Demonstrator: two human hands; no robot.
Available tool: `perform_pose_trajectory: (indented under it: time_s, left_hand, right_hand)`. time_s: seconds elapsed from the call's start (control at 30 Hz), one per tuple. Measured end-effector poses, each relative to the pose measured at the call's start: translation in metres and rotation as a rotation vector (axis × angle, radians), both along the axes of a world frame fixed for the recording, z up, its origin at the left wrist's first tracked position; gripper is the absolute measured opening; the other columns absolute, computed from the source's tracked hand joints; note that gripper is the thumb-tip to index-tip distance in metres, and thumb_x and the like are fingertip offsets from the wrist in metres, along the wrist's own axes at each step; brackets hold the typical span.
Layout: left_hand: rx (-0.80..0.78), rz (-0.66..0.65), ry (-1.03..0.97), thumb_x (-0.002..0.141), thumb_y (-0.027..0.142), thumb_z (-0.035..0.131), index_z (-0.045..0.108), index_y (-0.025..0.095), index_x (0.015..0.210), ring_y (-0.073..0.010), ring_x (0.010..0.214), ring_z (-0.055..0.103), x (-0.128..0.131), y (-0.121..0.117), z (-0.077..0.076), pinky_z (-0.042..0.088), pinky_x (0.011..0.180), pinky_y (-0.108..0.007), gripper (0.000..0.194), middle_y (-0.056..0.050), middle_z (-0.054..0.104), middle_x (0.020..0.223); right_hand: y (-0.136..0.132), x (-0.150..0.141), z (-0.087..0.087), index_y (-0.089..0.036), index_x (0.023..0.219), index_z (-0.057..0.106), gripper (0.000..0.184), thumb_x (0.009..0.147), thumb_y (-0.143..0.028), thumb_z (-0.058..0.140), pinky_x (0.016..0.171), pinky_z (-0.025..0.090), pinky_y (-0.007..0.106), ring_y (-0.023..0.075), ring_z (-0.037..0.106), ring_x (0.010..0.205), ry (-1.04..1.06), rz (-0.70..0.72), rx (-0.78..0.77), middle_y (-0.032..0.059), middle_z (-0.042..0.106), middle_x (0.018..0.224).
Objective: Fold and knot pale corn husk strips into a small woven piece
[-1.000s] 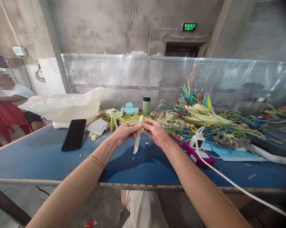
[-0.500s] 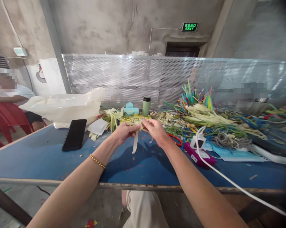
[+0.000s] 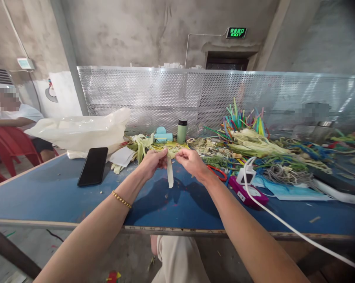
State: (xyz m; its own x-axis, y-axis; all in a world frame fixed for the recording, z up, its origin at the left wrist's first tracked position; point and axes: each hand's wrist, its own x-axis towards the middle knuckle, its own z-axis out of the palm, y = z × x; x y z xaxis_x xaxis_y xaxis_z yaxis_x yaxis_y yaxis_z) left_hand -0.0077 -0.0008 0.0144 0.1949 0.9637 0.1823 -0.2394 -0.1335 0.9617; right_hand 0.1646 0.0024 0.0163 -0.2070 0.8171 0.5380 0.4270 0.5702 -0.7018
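My left hand (image 3: 154,163) is closed around a pale corn husk strip (image 3: 169,175), whose free end hangs down over the blue table. Close to its right, my right hand (image 3: 191,161) pinches the upper part of the husk between thumb and forefinger. The two hands are a small gap apart, held above the table. Fingers partly hide how the husk is bent or joined between them. Just behind the hands lie scattered husk scraps (image 3: 208,148), and a bunch of green-white husks (image 3: 142,146) rests behind my left hand.
A black phone (image 3: 92,166) and a clear plastic bag (image 3: 80,131) lie on the left. A green bottle (image 3: 182,131) stands at the back. To the right are red-handled scissors (image 3: 218,173), a purple power socket (image 3: 248,192), a white cable (image 3: 279,224) and husk bundles (image 3: 254,142).
My hands have moved slightly apart. The hanging husk strip has shifted a little to the right and now hangs straighter.
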Motion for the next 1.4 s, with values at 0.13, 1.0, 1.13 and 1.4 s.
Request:
perform_pose_trajectory:
  time_s: [0.13, 1.0, 1.13, 1.4]
  left_hand:
    - [0.004, -0.024, 0.03, 0.081, 0.042, 0.066, 0.059, 0.013, 0.06, -0.0115, 0.042, 0.051, 0.0, -0.001, 0.0, 0.035, 0.048, -0.027, 0.037, -0.004, 0.059, 0.053]
    - [0.191, -0.001, 0.137, 0.063, 0.038, 0.08, 0.068, 0.012, 0.065, -0.0092, 0.055, 0.048, -0.007, 0.006, -0.003, 0.032, 0.053, -0.024, 0.029, -0.002, 0.061, 0.06]
    - [0.221, -0.032, 0.202, 0.062, 0.037, 0.082, 0.07, 0.011, 0.064, -0.0093, 0.056, 0.048, -0.005, 0.002, -0.002, 0.033, 0.055, -0.024, 0.029, -0.002, 0.062, 0.059]
    - [0.215, -0.196, 0.236, 0.072, 0.039, 0.077, 0.07, 0.011, 0.066, -0.0139, 0.059, 0.058, -0.004, -0.005, -0.001, 0.041, 0.059, -0.028, 0.03, -0.006, 0.066, 0.061]
  right_hand:
    - [-0.005, -0.001, 0.004, -0.017, 0.073, 0.063, 0.012, 0.077, -0.028, 0.06, 0.057, 0.041, 0.027, 0.0136, 0.053, 0.058, -0.024, 0.012, -0.027, 0.0016, 0.064, 0.067]
    - [-0.005, 0.003, 0.008, -0.016, 0.071, 0.062, 0.014, 0.082, -0.025, 0.057, 0.06, 0.038, 0.026, 0.0141, 0.053, 0.062, -0.105, -0.11, 0.172, 0.0025, 0.062, 0.067]
    - [-0.005, 0.006, 0.009, -0.015, 0.064, 0.062, 0.035, 0.086, -0.042, 0.056, 0.057, 0.034, 0.027, 0.015, 0.051, 0.061, -0.057, -0.059, 0.075, 0.0032, 0.059, 0.063]
    - [-0.008, -0.002, 0.006, -0.015, 0.072, 0.066, 0.027, 0.064, -0.039, 0.076, 0.061, 0.039, 0.027, 0.0115, 0.049, 0.061, 0.315, 0.137, -0.189, -0.0005, 0.06, 0.066]
